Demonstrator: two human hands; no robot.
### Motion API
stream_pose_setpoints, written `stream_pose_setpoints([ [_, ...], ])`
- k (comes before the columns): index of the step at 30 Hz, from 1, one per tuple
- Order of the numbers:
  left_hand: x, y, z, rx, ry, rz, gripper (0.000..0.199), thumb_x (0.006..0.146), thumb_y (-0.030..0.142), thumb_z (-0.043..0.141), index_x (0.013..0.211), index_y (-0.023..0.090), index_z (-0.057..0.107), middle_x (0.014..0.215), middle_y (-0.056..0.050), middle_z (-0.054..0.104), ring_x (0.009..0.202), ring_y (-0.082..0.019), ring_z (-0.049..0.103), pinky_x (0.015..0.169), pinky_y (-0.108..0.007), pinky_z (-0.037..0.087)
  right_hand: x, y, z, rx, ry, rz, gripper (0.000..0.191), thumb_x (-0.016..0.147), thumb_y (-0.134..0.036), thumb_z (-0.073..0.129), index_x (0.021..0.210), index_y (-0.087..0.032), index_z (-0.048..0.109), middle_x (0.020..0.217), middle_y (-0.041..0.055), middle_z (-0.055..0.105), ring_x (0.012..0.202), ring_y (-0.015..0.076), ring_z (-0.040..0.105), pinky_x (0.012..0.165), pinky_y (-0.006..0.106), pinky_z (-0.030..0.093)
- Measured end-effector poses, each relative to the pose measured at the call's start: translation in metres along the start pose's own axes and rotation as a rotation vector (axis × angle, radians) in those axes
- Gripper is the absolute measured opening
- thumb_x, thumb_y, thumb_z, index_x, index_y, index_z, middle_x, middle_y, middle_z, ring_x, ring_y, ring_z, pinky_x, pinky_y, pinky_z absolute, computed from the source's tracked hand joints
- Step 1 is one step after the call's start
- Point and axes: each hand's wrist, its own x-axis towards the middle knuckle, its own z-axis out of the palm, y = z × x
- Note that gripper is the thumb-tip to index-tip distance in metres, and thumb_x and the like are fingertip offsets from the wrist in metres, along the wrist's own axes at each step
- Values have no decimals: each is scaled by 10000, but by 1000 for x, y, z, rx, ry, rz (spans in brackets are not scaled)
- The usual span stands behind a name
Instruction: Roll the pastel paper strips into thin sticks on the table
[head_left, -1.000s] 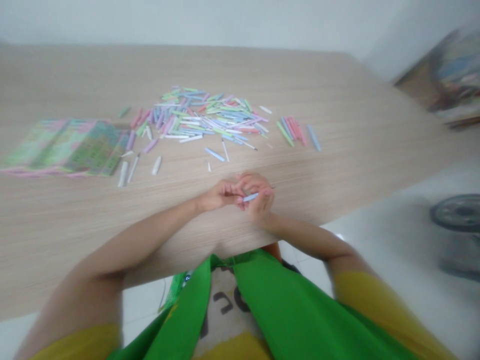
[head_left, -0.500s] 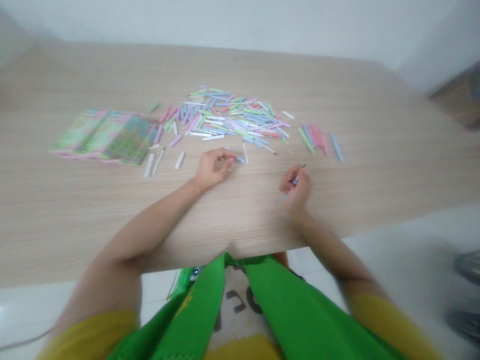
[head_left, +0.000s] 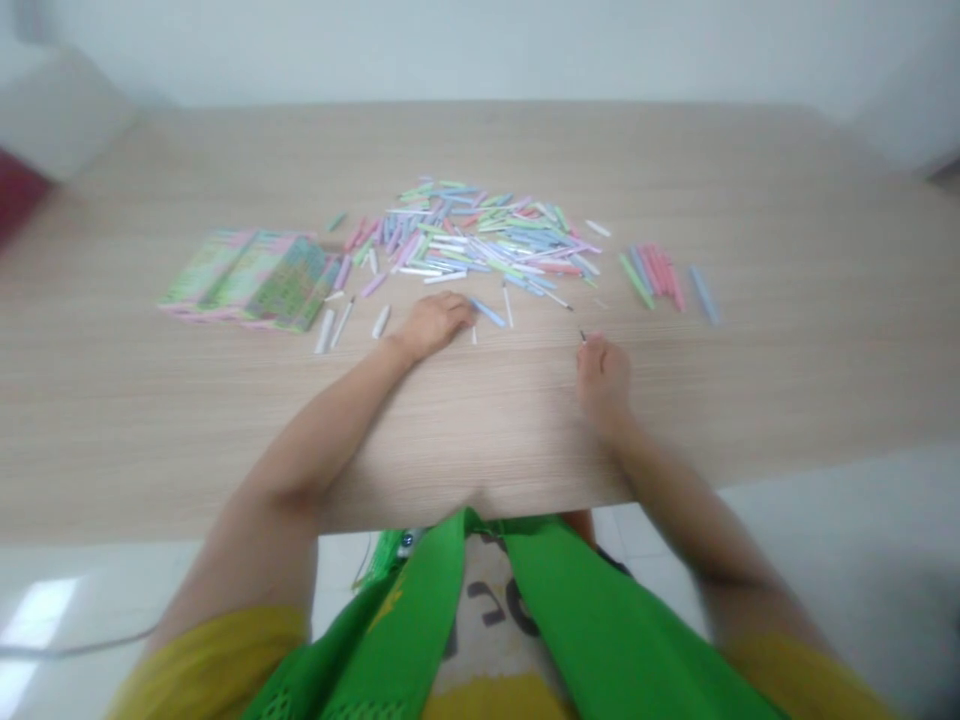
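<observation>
My left hand (head_left: pixel 441 322) lies palm down on the table, fingers together and bent. Its fingertips meet the left end of a light-blue stick (head_left: pixel 489 312); whatever lies beneath them is hidden. A thin white stick (head_left: pixel 474 335) pokes out below the fingertips, and a dark-tipped white stick (head_left: pixel 508 304) lies to the right. My right hand (head_left: pixel 604 378) is closed around a slim pencil whose dark tip (head_left: pixel 583 337) shows past the fingers; its body is covered. Beyond both hands spreads a pile of pastel pencil parts (head_left: pixel 487 240).
Flat green-and-pink printed packs (head_left: pixel 247 280) overlap on the left. White pieces (head_left: pixel 325 330) lie beside them. On the right are a row of pink, blue and green sticks (head_left: pixel 654 275) and a separate blue stick (head_left: pixel 705 295). The wooden table (head_left: pixel 480 440) ends near my body.
The view has swung left. My left hand has turned more palm down over the blue stick's end. My right hand has rolled, hiding the pencil's body that showed before.
</observation>
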Motion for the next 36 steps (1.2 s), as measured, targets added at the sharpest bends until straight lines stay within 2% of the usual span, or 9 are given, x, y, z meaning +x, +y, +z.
stream_pose_setpoints([
  [6, 3, 9, -7, 179, -156, -94, 259, 1008, 231, 439, 1105, 137, 660, 1100, -145, 681, 1013, -243, 623, 869, -354, 485, 1, -3, 9, -248, 61, 37, 535, 1039, -295, 253, 601, -187, 540, 515, 34, 460, 488, 140, 315, 576, 333, 163],
  [12, 0, 21, -12, 483, -251, -104, 371, 990, 116, 302, 1171, 37, 617, 1088, -237, 654, 1055, -325, 599, 774, -400, 458, 1, -3, 12, -327, 138, -11, 508, 1030, -267, 269, 674, -153, 614, 573, 71, 542, 501, 132, 311, 578, 320, 151],
  [16, -6, 27, -18, 500, -300, -88, 379, 984, 108, 275, 1106, 48, 629, 1078, -233, 655, 1055, -331, 593, 784, -416, 437, -3, -5, 15, -342, 127, -32, 536, 1034, -278, 261, 654, -147, 616, 548, 64, 528, 490, 128, 301, 569, 317, 144],
  [21, -8, 32, -27, 458, -359, -75, 300, 938, 171, 415, 1146, 56, 599, 1111, -222, 654, 1065, -339, 596, 821, -432, 440, -4, -7, 17, -345, 118, -59, 554, 1031, -287, 244, 659, -145, 630, 555, 81, 553, 488, 135, 320, 566, 317, 146],
  [26, -9, 30, -31, 389, -350, -104, 347, 983, 296, 403, 1179, 67, 575, 1168, -222, 642, 1113, -351, 584, 865, -455, 469, -2, -6, 16, -350, 124, -34, 534, 1028, -275, 253, 674, -144, 630, 579, 90, 575, 493, 137, 344, 572, 317, 158],
  [29, -7, 22, -24, 322, -340, -89, 326, 990, 230, 347, 1167, 87, 582, 1182, -223, 641, 1125, -332, 587, 889, -446, 481, -2, -4, 17, -341, 139, -48, 535, 1026, -282, 254, 659, -152, 621, 571, 86, 576, 487, 135, 336, 569, 314, 156],
  [32, -6, 13, -16, 244, -306, -91, 278, 965, 161, 351, 1091, 92, 589, 1099, -220, 658, 1060, -298, 614, 923, -427, 486, -2, -3, 18, -337, 154, -85, 542, 1023, -293, 249, 645, -159, 613, 556, 87, 571, 482, 139, 338, 567, 316, 147],
  [36, -11, 11, -10, 132, -178, -114, 187, 947, 133, 374, 998, 126, 554, 987, -175, 650, 939, -254, 622, 893, -391, 502, -1, -3, 19, -346, 151, -84, 533, 1025, -294, 259, 640, -163, 604, 547, 87, 565, 473, 145, 370, 561, 320, 150],
])
